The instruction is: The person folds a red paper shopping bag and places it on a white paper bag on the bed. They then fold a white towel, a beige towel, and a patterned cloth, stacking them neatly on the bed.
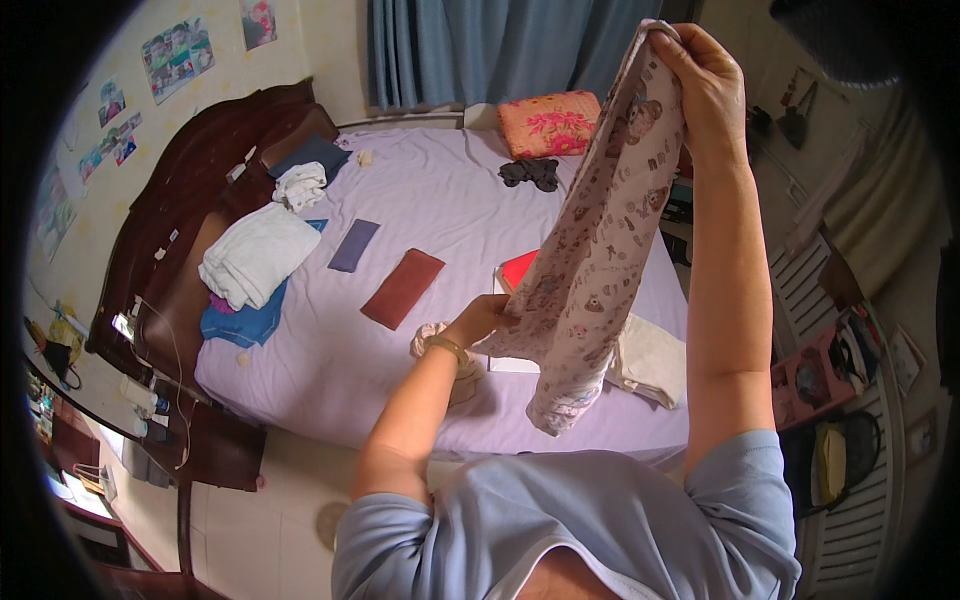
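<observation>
A pale pink cloth garment printed with bears and lettering (600,247) hangs stretched between my two hands above the near right part of the bed. My right hand (701,82), raised high, pinches its top end. Lower down, my left hand (487,319) grips its left edge; a bangle is on that wrist. Behind the garment, partly covered by it, lie a red item (517,268) and a white flat item. A crumpled pale cloth (465,379) lies below my left wrist, and a folded cream cloth (649,360) is to the garment's right.
On the lilac bedsheet (420,180) lie a folded brown-red cloth (403,289), a folded purple-blue cloth (354,245), a dark crumpled cloth (529,174) and a floral orange bundle (551,124). A folded white towel (261,255) rests near the wooden headboard (217,150). Shelves with bags stand at right.
</observation>
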A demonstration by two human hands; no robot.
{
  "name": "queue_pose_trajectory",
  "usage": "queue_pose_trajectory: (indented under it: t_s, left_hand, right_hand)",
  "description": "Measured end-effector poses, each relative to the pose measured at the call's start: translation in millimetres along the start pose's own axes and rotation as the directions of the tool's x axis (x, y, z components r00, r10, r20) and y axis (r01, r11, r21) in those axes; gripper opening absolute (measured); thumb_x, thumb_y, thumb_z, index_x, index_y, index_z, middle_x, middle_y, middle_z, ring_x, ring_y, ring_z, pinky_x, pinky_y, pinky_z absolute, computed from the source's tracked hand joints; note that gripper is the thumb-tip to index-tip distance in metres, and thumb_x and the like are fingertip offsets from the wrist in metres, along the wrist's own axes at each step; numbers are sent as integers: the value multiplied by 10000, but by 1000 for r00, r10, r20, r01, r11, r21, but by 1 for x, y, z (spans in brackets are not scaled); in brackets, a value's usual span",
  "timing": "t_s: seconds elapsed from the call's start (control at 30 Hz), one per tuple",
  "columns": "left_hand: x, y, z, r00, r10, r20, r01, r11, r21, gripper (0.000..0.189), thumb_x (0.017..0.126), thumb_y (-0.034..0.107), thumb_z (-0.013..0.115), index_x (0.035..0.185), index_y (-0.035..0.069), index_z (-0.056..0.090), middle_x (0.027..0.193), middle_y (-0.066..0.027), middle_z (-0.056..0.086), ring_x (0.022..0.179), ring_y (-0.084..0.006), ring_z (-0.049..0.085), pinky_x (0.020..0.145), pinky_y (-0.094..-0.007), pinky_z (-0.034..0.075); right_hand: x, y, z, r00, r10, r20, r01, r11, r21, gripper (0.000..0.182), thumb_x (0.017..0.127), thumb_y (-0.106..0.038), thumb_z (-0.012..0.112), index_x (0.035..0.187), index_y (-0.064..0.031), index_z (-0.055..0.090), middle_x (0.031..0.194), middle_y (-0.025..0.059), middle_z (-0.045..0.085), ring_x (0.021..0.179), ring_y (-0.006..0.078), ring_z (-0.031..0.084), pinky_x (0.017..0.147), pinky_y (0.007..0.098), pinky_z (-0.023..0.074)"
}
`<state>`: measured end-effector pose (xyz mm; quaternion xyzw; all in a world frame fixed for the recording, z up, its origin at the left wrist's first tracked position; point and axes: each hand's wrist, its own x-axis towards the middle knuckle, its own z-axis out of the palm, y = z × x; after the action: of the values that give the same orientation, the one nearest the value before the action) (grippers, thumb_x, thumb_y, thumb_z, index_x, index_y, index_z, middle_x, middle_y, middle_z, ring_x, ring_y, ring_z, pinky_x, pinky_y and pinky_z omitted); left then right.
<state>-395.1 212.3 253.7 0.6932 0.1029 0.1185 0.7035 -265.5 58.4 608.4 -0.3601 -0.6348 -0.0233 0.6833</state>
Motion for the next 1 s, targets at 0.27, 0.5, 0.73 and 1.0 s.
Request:
queue_pose_trajectory:
  t_s: [0.27,0.5,0.73,1.0]
  left_hand:
    - [-25,16,-53,894,259,-366,-47,866,499,198,760,124,623,910,1,581,812,-100,626,750,-170,585,678,-322,449]
    - [-54,33,-77,897,313,-313,-223,931,290,218,765,-43,599,976,-2,565,942,-43,611,891,-108,568,775,-253,455]
    - [-75,62,-70,954,258,-151,-206,934,292,189,773,-53,574,955,-5,588,896,-20,607,868,-89,565,772,-227,447]
    - [-49,69,-53,919,19,-394,-16,1000,11,189,769,-66,519,940,-59,600,847,-65,622,746,-113,585,659,-236,465]
  right_hand:
    - [-9,46,-99,956,69,-286,-150,951,-271,104,853,-110,648,895,-15,657,771,-29,599,682,45,512,603,201,410]
    - [-32,96,-163,870,125,-476,-296,906,-302,145,846,-146,659,846,-1,653,720,-35,577,647,48,478,582,207,384]
    - [-34,144,-198,840,47,-541,-422,684,-595,215,817,-214,674,797,-3,641,632,-37,546,597,48,436,545,237,375]
    - [-76,178,-93,955,123,-270,-293,527,-798,193,791,-220,641,845,-35,643,763,158,634,692,293,620,634,355,470]
